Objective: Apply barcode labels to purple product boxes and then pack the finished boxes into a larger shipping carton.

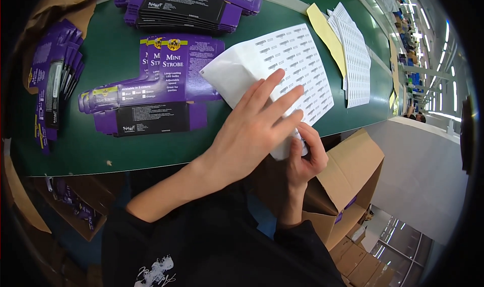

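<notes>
A white sheet of barcode labels (313,88) lies tilted near the table's front edge, its left part bent up and showing plain white backing. Across its lower left rests my left hand (252,123), fingers stretched out and spread. My right hand (308,155) pinches the sheet's near corner, thumb against fingers; what exactly sits at the fingertips is partly hidden. Left of the sheet, flat purple and black printed cartons (166,93) lie overlapping on the green table (151,156).
More flat cartons are stacked at the back (186,7) and fanned out at the far left (53,80). Further label sheets (355,60) and a yellow paper (327,40) lie at the right. An open cardboard box (348,176) stands below the table's right front; another box holding purple cartons (75,206) is lower left.
</notes>
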`<control>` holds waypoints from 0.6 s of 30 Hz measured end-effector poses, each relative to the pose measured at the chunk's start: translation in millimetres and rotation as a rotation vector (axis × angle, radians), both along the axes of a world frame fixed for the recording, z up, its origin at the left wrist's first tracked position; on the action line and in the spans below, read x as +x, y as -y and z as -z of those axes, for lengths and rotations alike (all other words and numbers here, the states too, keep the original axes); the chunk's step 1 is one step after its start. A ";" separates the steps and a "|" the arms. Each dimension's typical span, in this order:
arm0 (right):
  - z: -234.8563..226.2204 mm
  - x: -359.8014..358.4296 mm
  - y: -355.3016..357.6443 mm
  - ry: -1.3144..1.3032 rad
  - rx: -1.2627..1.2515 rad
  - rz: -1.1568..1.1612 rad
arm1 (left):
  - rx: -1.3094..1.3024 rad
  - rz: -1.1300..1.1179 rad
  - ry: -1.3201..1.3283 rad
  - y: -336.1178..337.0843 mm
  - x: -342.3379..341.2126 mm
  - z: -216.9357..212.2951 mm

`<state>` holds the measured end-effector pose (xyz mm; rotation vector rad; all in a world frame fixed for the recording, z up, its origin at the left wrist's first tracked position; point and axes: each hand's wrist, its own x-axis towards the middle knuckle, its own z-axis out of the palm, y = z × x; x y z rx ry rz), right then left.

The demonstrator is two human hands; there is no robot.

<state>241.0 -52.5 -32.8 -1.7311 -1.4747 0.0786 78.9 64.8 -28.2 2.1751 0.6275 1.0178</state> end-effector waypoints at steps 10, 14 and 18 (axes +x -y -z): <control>-1.1 6.3 16.7 0.010 -0.025 -0.065 | -0.010 0.153 -0.045 -0.7 -1.9 6.2; -4.9 6.8 12.0 0.030 -0.026 -0.130 | 0.036 0.161 -0.067 -7.2 -0.2 7.4; -10.1 4.4 8.3 0.078 -0.014 -0.212 | 0.059 0.103 -0.059 -7.9 1.1 8.6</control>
